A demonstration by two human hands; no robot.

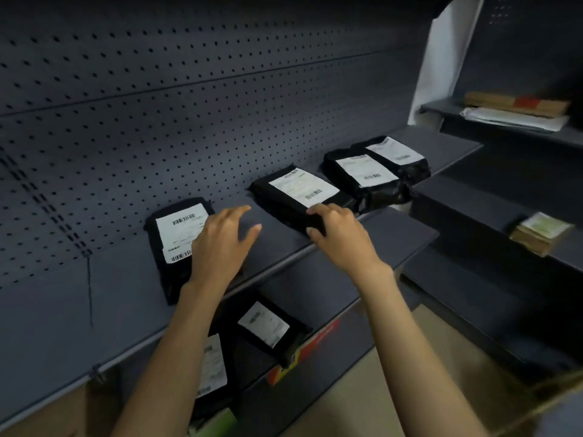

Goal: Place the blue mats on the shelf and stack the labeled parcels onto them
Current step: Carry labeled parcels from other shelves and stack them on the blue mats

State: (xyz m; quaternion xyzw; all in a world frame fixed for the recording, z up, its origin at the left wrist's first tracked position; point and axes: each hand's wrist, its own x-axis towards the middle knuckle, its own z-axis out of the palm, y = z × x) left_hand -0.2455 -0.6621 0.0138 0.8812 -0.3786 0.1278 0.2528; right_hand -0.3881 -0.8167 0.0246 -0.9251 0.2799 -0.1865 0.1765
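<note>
On the shelf [126, 294] in front of the person, seen from the head camera, four black labeled parcels lay in a row against the pegboard back [157, 105]. The left hand [220, 244] was spread flat and relaxed, holding nothing, its palm over the right edge of the left parcel [176, 234] and its fingers reaching across bare shelf. The right hand [339, 234] gripped the near corner of the middle parcel [296, 190], fingers curled over the top and thumb against the near edge. Beyond the right hand, the third parcel [362, 171] overlapped the fourth parcel [397, 152]. Below both forearms, on a lower level, lay a lower parcel [268, 326] beside an orange box [315, 345].

No blue mat could be made out; in the dim light the shelf looked grey-blue throughout, so I could not tell whether the parcels sat on one. The step in hand seemed to be shifting or lifting the middle parcel towards the left one. The next move would call for a firmer hold on that slippery bag and for landing it squarely, label up.

Each parcel bore a white label with barcodes; the print was too blurred to read, and no brand showed.
</note>
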